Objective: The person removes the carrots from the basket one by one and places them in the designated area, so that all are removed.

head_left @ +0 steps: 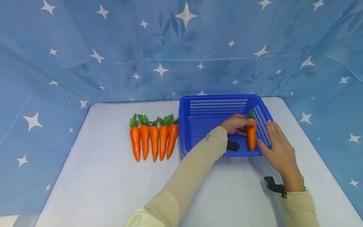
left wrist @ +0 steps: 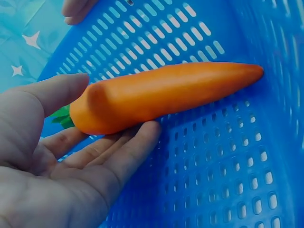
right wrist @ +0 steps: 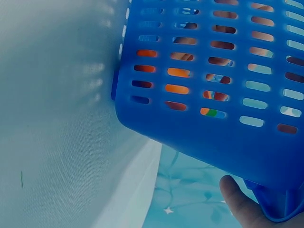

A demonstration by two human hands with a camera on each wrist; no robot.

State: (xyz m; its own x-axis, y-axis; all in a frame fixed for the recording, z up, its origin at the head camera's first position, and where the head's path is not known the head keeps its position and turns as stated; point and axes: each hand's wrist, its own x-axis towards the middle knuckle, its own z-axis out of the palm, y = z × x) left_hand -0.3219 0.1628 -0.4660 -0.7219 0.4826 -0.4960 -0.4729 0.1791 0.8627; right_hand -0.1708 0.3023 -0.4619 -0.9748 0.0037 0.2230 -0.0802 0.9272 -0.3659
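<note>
An orange carrot (head_left: pixel 251 137) with a short green top is inside the blue plastic basket (head_left: pixel 185 126), near its right wall. My left hand (head_left: pixel 236 122) pinches it near the leafy end. In the left wrist view, the thumb lies above the carrot (left wrist: pixel 166 90) and the fingers of the left hand (left wrist: pixel 71 175) curl below it. My right hand (head_left: pixel 279 153) holds the basket's right rim by the near corner, thumb over the edge. One finger of the right hand (right wrist: pixel 240 204) shows outside the basket wall (right wrist: pixel 199 137) in the right wrist view.
Several carrots (head_left: pixel 154 142) with green leaves lie side by side just left of the basket, tips toward me. Everything stands on a white table (head_left: pixel 99 176). A blue curtain with white stars (head_left: pixel 127 41) hangs behind it and along the sides.
</note>
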